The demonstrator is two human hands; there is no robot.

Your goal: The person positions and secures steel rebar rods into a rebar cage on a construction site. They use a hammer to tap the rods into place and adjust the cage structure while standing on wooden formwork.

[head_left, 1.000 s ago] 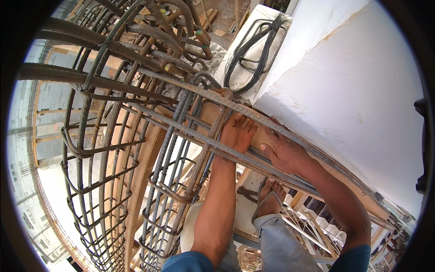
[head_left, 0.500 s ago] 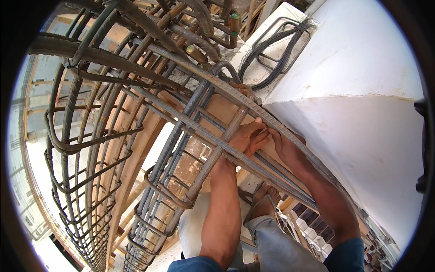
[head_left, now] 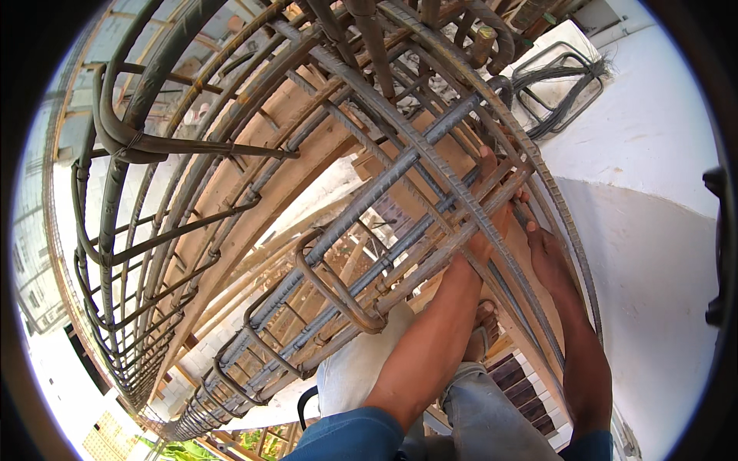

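My left hand (head_left: 497, 207) reaches in among the steel bars, partly hidden behind them. Its fingers curl round a rusty rebar (head_left: 507, 182) that crosses the cage of reinforcing bars (head_left: 346, 201). My right hand (head_left: 544, 250) is just below and to the right, between a ribbed bar and the curved outer rebar (head_left: 569, 223). Its fingertips are drawn together close to the left fingers; whatever they pinch, if anything, is too small to make out. A bent stirrup (head_left: 327, 284) rings the bars to the left of my left forearm.
A coil of dark tie wire (head_left: 565, 96) and bent steel loops lie on a white ledge at the upper right. A smooth white wall (head_left: 638, 253) curves along the right. Timber boards (head_left: 257, 211) run beneath another rebar cage (head_left: 115, 200) at left. My sandalled foot (head_left: 483, 326) is below.
The view has swung, so the bars and both hands appear farther right and higher. My hands, close together before, are slightly apart, and the left fingers now curl round the crossing bar.
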